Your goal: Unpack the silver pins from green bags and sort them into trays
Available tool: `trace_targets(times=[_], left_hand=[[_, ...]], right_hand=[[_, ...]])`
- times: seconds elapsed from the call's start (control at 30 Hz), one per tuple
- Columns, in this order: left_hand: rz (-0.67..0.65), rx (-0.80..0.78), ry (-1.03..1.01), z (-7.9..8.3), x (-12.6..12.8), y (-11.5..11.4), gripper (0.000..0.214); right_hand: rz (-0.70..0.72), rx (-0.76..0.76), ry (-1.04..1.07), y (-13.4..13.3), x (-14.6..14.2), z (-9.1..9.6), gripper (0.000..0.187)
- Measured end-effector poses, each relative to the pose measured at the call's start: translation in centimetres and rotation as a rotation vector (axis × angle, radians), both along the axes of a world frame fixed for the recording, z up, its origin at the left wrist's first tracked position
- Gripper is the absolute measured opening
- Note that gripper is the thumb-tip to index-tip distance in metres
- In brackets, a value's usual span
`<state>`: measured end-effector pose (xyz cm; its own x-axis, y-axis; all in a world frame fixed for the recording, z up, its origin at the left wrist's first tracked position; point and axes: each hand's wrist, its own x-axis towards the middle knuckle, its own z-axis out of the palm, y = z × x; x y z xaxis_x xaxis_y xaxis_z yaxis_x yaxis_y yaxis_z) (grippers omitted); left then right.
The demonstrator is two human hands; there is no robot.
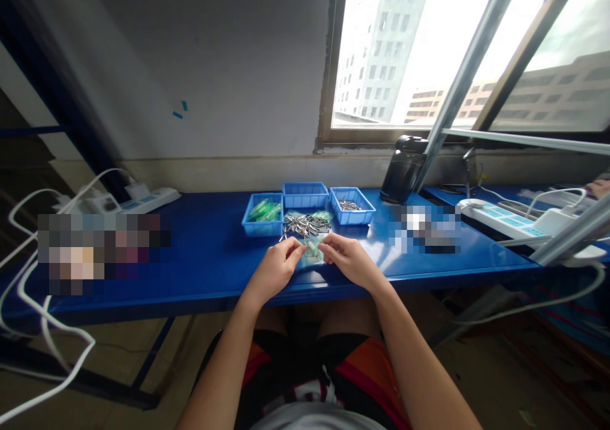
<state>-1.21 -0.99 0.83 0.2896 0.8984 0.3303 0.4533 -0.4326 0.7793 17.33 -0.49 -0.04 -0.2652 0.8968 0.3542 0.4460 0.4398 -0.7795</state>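
My left hand (279, 266) and my right hand (347, 256) meet over the blue table (204, 258), fingers pinched together on a small clear greenish bag (312, 252) that lies between them. Just beyond the bag sits a loose pile of small metal pins (306, 224) on more greenish bags. Behind the pile stand three blue trays: the left tray (262, 215) holds green pieces, the middle tray (305, 195) looks bare inside, the right tray (352, 205) holds metal parts.
A black container (403, 169) stands at the back right by the window. White power strips (143, 199) with cables lie at the far left, another strip (500, 217) at the right. A slanted metal bar (457, 80) crosses the right side.
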Motion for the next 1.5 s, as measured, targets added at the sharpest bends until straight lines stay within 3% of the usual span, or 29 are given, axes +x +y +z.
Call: trace_targets(times=[0.43,0.63,0.8,1.03,1.37,1.5], left_hand=[[-0.012,-0.022,0.003,0.07,0.03,-0.03,0.031],[0.018,0.091,0.016,-0.18,0.07,0.27,0.027],[-0.033,0.011,-0.009,-0.01,0.07,0.09,0.027],[-0.062,-0.038,-0.061,-0.01,0.13,0.12,0.022],[-0.17,-0.05,0.023,0.43,0.22,-0.42,0.036],[-0.056,0.006,-0.032,-0.17,0.16,0.12,0.03]], right_hand=[[0.009,0.001,-0.001,0.07,0.06,-0.08,0.022],[-0.016,-0.018,0.032,0.55,0.15,-0.46,0.017],[-0.035,0.004,0.034,0.63,0.08,-0.39,0.019],[0.042,0.031,-0.021,0.07,-0.06,0.34,0.021],[0.053,0.027,-0.031,0.24,0.1,0.03,0.022],[0.004,0.058,-0.054,0.25,0.14,-0.08,0.017]])
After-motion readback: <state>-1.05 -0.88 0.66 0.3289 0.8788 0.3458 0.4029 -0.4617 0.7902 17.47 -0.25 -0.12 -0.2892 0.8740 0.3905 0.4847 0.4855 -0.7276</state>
